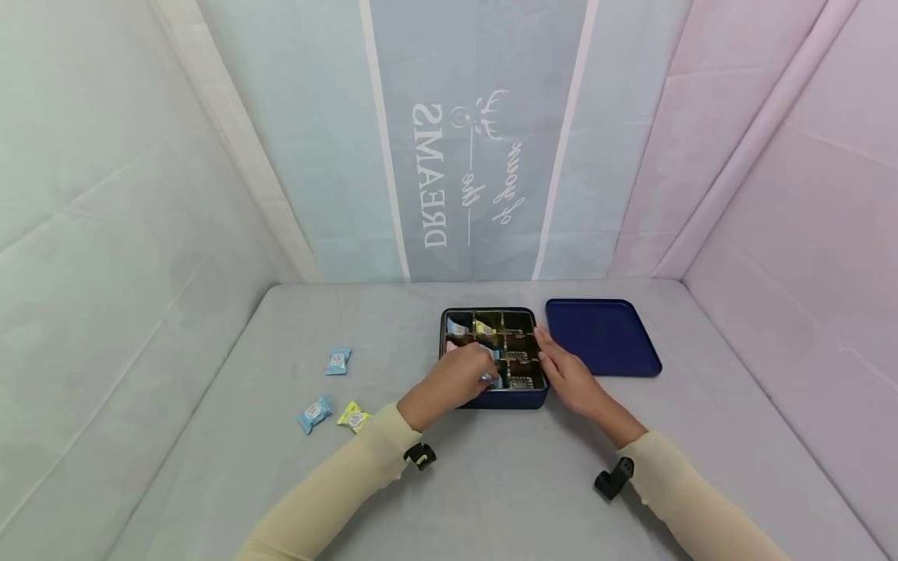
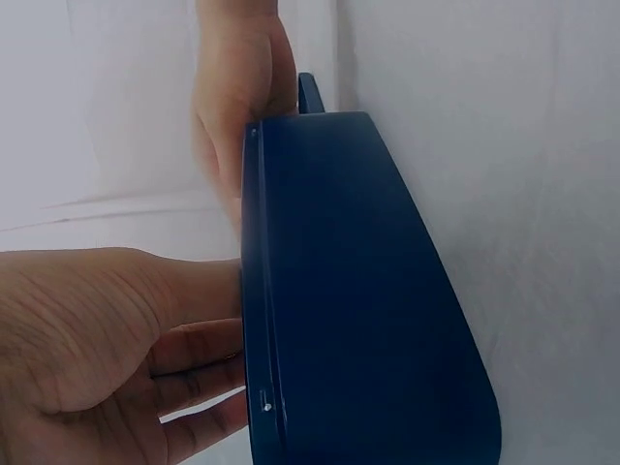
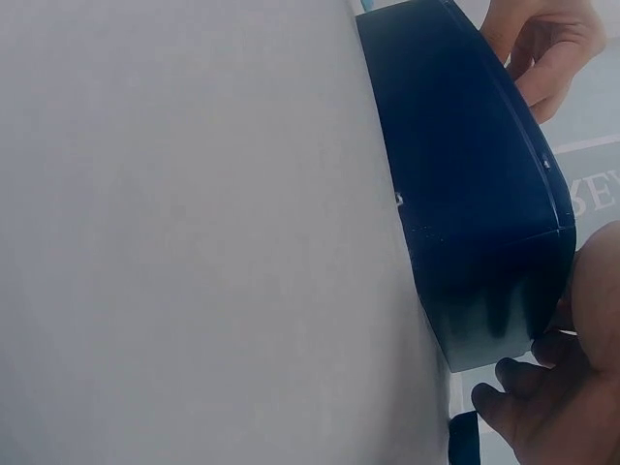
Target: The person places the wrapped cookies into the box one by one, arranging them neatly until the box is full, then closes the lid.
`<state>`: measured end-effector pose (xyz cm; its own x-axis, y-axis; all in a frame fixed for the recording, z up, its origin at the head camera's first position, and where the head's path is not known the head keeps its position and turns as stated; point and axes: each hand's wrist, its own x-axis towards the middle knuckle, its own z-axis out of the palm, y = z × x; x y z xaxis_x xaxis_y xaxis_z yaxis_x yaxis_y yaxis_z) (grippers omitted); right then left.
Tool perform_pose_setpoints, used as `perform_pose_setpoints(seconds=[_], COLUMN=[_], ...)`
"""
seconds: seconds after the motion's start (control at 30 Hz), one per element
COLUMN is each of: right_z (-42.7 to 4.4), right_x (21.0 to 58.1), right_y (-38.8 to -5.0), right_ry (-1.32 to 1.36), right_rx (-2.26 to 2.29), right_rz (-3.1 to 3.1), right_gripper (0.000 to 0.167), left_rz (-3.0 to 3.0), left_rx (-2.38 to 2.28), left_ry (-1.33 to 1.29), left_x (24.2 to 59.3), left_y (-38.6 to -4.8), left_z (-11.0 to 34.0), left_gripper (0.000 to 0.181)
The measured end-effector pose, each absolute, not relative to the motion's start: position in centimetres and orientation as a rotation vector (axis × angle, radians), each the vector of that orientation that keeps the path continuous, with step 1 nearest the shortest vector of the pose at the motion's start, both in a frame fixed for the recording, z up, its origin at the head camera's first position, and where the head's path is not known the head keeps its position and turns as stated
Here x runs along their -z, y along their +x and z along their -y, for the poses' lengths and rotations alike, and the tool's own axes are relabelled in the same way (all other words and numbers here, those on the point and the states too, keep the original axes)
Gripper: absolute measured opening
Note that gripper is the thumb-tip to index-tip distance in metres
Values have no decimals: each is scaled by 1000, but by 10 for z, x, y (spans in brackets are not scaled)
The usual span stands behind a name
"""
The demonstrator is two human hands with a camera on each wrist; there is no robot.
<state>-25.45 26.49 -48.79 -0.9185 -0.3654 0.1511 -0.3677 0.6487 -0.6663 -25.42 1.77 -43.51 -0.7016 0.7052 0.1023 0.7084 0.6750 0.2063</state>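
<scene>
A dark blue box point(image 1: 507, 400) with a divided inner tray stands on the grey surface. My left hand point(image 1: 459, 372) reaches over its front left part and pinches a blue-wrapped candy point(image 1: 494, 382) at the front middle compartment. Behind that hand, another blue candy point(image 1: 459, 328) and a yellow candy point(image 1: 486, 329) lie in back compartments. A pink piece and more blue wrapping show partly beside the hand. My right hand point(image 1: 570, 379) rests along the box's right side, fingers extended; in the right wrist view its fingers point(image 3: 523, 378) touch the box wall.
A flat dark blue lid point(image 1: 602, 336) lies right of the box. Two blue candies point(image 1: 338, 361) and a yellow candy point(image 1: 354, 417) lie loose to the left. Fabric walls enclose the surface at the back and both sides.
</scene>
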Motion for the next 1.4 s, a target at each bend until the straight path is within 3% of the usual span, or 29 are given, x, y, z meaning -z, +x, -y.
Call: perform_pose_setpoints(seconds=[1.4], right_z=[-266], right_x=[490], right_y=[-257], right_ry=[652], right_rx=[-1152], right_rz=[2847], right_gripper=[52], left_rz=[2629], left_rx=[562], left_ry=[-1076], left_x=[440], left_y=[-238], left_z=[14], left_gripper=[19])
